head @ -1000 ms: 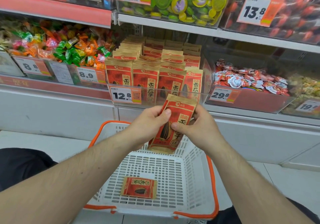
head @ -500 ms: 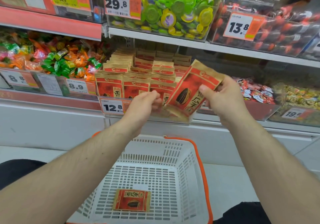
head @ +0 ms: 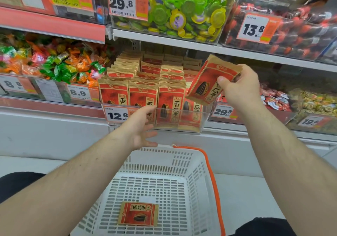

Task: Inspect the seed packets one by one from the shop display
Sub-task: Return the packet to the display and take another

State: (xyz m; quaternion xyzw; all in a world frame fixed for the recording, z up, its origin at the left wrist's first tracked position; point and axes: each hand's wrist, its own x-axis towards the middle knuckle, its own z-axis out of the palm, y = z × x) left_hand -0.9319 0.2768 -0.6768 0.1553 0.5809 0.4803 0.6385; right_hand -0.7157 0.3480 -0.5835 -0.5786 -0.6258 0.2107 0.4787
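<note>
The right hand (head: 242,87) is holding one seed packet (head: 209,79) up beside the clear display bin (head: 204,120), tilted so its top leans to the right. This grip is curled around the packet's upper right edge, thumb lying across the printed front, the other fingers hidden behind it. The packet is hanging just above the bin's right end, apart from the rows of matching packets (head: 144,93) standing upright inside it.

The left hand (head: 141,126) is hovering in front of the bin with its fingers loosely spread and nothing in them — close to the front wall near the 12.8 price tag (head: 116,115), though whether it is touching the plastic is hard to tell.

Below, a white basket (head: 198,190) with an orange handle is sitting on the floor, and one packet (head: 138,213) is lying flat on its bottom.

Judging by this, the step in hand is the check of a single packet, with the raised position suggesting it is either heading back to the bin or being turned for a look — the frame does not settle which. The next move is calling for the free left hand to reach over the bin's front wall and pinch one front packet by its top edge without dragging its neighbours out.
</note>
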